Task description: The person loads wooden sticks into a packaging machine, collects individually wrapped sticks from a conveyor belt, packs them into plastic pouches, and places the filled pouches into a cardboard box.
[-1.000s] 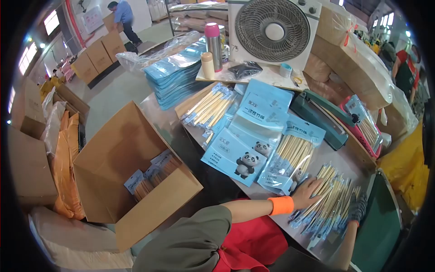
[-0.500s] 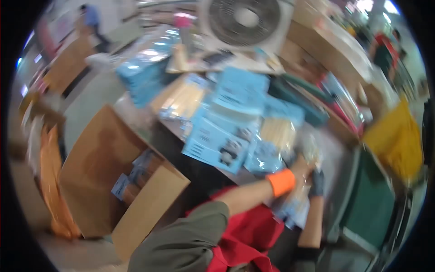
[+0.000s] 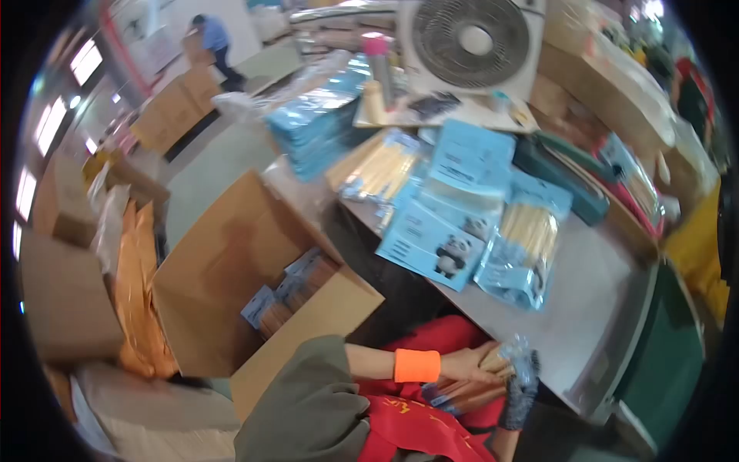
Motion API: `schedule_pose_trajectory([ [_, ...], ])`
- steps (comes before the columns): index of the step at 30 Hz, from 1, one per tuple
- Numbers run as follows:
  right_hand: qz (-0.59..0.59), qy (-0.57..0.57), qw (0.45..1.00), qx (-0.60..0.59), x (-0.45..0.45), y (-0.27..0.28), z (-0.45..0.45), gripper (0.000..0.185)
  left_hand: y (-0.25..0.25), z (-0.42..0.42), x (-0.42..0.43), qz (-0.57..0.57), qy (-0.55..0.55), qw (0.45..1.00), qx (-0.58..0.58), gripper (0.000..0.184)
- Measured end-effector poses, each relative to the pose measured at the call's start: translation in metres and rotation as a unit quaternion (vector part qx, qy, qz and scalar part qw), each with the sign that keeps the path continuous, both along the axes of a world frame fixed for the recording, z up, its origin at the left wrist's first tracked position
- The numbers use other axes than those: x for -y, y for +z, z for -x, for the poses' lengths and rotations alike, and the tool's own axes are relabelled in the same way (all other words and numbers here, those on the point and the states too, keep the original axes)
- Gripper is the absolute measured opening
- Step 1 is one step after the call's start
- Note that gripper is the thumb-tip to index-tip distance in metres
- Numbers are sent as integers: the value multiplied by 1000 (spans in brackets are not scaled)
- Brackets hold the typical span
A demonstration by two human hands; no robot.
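Note:
My left hand [image 3: 471, 365], with an orange wristband, is closed around a clear pack of wooden sticks [image 3: 473, 396] above my lap. On the pack's right side, my right hand [image 3: 520, 393] in a dark grey glove grips its crinkled plastic end. The fingers of both hands are partly hidden. Just beyond, on the table, lies another pack of pale sticks [image 3: 530, 231] in a blue-printed bag. Beside it are flat blue panda-printed bags [image 3: 435, 242], and farther left a further pack of sticks [image 3: 382, 169].
An open cardboard box [image 3: 208, 285] at my left holds several stick packs. A fan [image 3: 473, 38] stands behind the grey table [image 3: 593, 300]. A stack of blue bags [image 3: 319, 115], a dark green case [image 3: 562, 181] and a green bin [image 3: 662, 377] are around it. A person [image 3: 213, 42] is far left.
My hands have moved with the stick pack from the table's front right edge to above my lap. The view has swung right, shifting the surroundings leftward or rightward unevenly.

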State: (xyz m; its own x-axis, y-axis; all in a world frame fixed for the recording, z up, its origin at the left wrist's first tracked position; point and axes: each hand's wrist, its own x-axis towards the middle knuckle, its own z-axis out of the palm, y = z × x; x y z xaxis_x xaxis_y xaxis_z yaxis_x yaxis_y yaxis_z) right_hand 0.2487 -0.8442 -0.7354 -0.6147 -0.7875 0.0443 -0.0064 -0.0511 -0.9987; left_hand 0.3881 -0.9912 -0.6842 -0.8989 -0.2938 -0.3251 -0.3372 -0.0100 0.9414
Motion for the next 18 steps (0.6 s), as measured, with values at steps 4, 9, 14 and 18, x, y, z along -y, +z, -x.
schedule_pose_trajectory([
  [4,-59,140,949,-277,38,47,33,56,-6,20,-17,54,2,998,21,81],
  [9,-70,103,992,14,46,52,-2,44,51,-22,49,304,-179,936,9,45],
  [14,-17,127,985,116,39,73,-4,32,88,-65,238,416,20,905,-92,25],
  [18,6,163,983,87,58,76,-11,35,28,-57,288,500,-152,852,-30,29],
])
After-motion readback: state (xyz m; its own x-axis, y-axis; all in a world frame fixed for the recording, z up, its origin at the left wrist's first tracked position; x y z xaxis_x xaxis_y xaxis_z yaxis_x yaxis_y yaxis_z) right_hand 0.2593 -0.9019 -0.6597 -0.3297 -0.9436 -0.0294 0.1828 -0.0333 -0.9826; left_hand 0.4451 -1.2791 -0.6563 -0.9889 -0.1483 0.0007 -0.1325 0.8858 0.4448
